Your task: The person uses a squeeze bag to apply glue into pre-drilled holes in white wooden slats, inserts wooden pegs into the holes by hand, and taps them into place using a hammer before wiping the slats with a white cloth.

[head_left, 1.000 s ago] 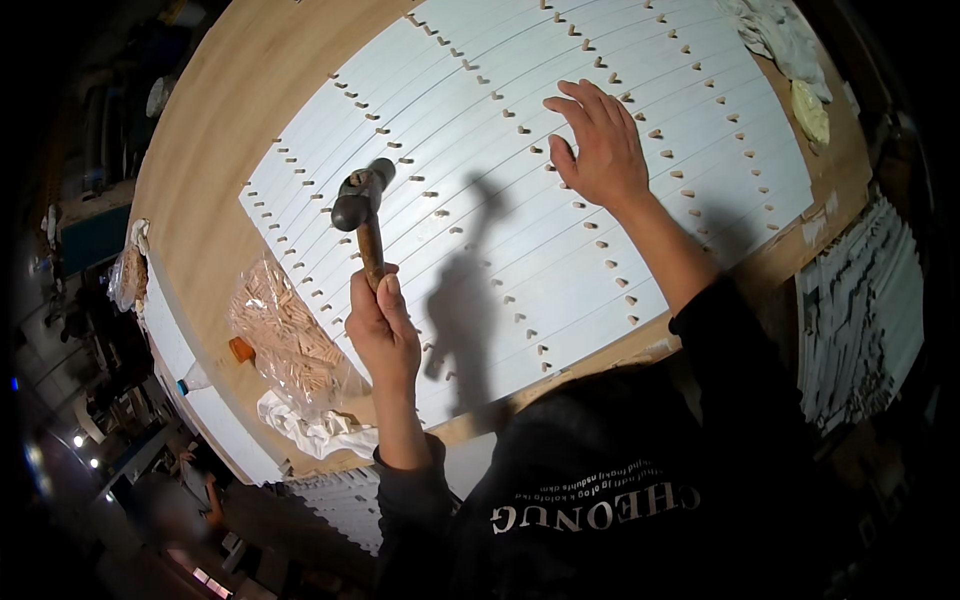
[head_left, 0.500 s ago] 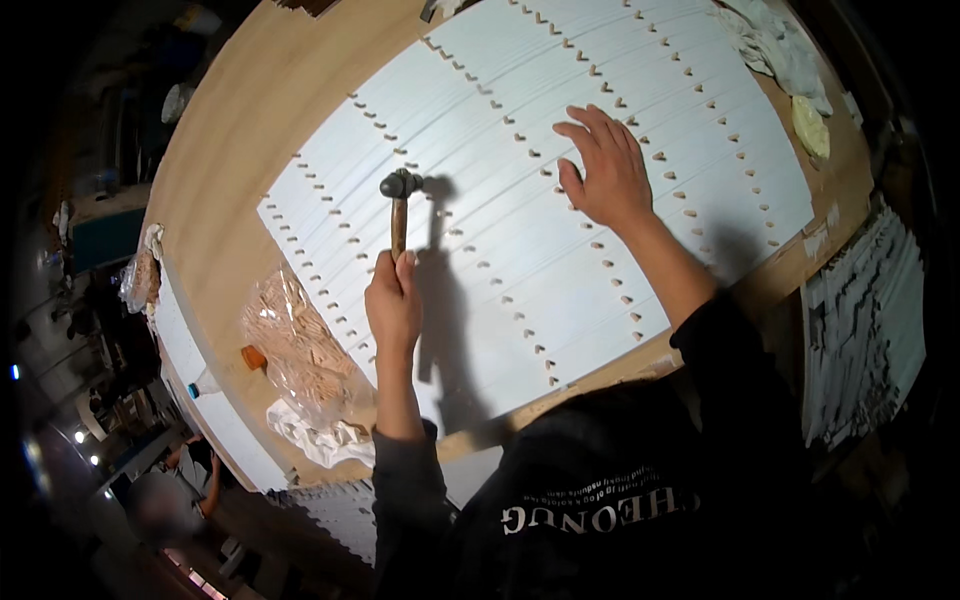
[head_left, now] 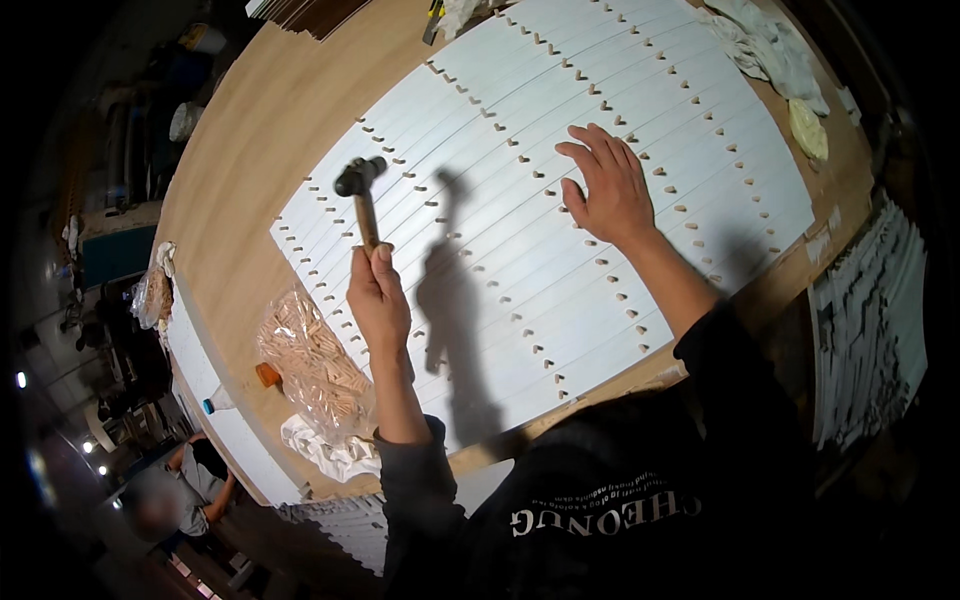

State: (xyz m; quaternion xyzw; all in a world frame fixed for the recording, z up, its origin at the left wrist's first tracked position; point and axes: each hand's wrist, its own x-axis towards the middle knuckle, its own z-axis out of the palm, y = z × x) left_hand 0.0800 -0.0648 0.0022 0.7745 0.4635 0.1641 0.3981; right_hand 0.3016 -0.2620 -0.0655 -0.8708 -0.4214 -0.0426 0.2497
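My left hand [head_left: 380, 305] is closed round the wooden handle of a hammer [head_left: 366, 215] with a dark metal head. The hammer is raised above a broad layer of white strips [head_left: 400, 270] laid side by side; its shadow falls on them to the right. Short wooden dowels [head_left: 516, 143] stick up from the strips in several rows. Over the right half of the strips hovers my right hand [head_left: 612, 195], fingers spread and slightly bent, holding nothing. Dowels stand close around its fingertips. Whether it touches any strip, I cannot tell.
Beside the strips on the wooden table [head_left: 245, 200] lies a clear bag of loose dowels [head_left: 315, 365]. An orange cap [head_left: 268, 374] and white cloth [head_left: 325, 448] are near it. Stacked white boards [head_left: 870, 330] stand at right. Another person [head_left: 200, 485] is at lower left.
My left hand and the hammer have moved left, and the hammer head has tipped further left and away from its shadow. My right hand stays open over nearly the same place.
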